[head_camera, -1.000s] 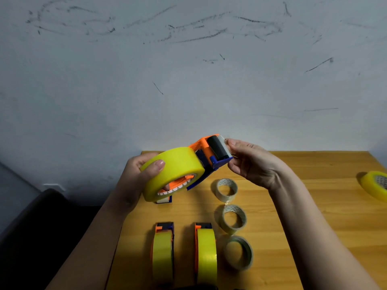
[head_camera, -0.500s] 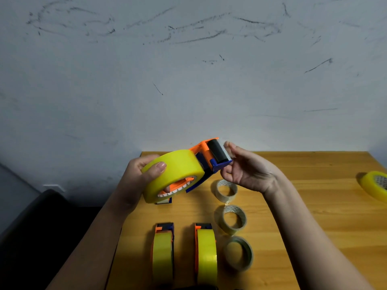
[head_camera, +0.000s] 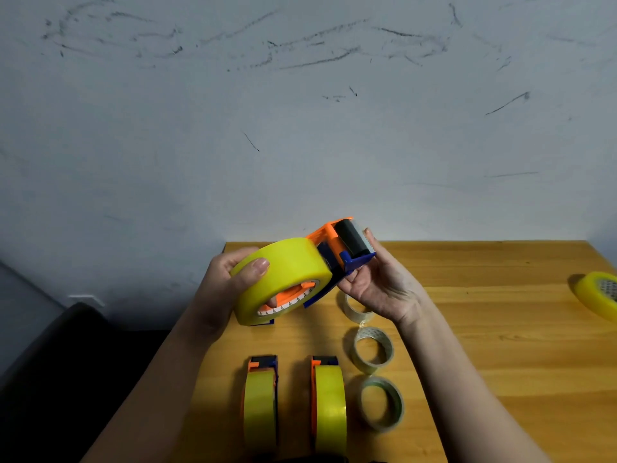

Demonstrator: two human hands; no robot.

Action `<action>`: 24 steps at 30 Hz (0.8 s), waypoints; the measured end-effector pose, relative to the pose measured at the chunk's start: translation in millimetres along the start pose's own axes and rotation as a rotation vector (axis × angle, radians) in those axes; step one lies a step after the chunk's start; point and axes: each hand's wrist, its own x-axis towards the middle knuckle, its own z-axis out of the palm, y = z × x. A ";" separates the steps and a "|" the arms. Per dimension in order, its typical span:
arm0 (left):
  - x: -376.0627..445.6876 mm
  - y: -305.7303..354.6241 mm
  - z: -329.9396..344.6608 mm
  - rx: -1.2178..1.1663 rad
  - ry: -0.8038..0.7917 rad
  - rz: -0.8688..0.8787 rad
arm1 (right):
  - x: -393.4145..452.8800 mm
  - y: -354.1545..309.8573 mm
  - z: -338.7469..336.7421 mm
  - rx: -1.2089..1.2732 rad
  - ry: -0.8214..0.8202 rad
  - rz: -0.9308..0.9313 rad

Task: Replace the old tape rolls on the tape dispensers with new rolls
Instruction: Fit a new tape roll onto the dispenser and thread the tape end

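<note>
My left hand (head_camera: 222, 289) grips a full yellow tape roll (head_camera: 283, 272) mounted on an orange and blue tape dispenser (head_camera: 344, 248), held up above the table. My right hand (head_camera: 377, 282) is under the dispenser's front end, palm up, fingers curled against the blue part below the black roller. Two more dispensers with yellow rolls (head_camera: 260, 402) (head_camera: 329, 402) stand side by side near the front edge. Three nearly used-up clear rolls (head_camera: 355, 309) (head_camera: 372, 350) (head_camera: 380, 404) lie in a line to their right.
The wooden table (head_camera: 484, 329) stands against a scuffed white wall. Another yellow tape roll (head_camera: 597, 294) lies at the table's far right edge. A dark chair or seat (head_camera: 66, 362) is to the left of the table.
My right hand has turned from pinching the front top of the dispenser to cupping its front end from below. The dispenser has tilted up a little and shifted right.
</note>
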 end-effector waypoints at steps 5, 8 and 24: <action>-0.3 -0.3 2.7 -0.008 0.015 -0.003 | -1.3 -0.1 0.8 -0.013 0.117 0.050; -0.6 0.5 2.0 -0.002 0.008 -0.005 | -2.6 -2.3 -1.1 -0.015 0.048 0.103; -0.1 3.0 5.2 0.007 -0.013 -0.014 | -2.2 -20.3 -12.0 -0.064 -0.004 0.131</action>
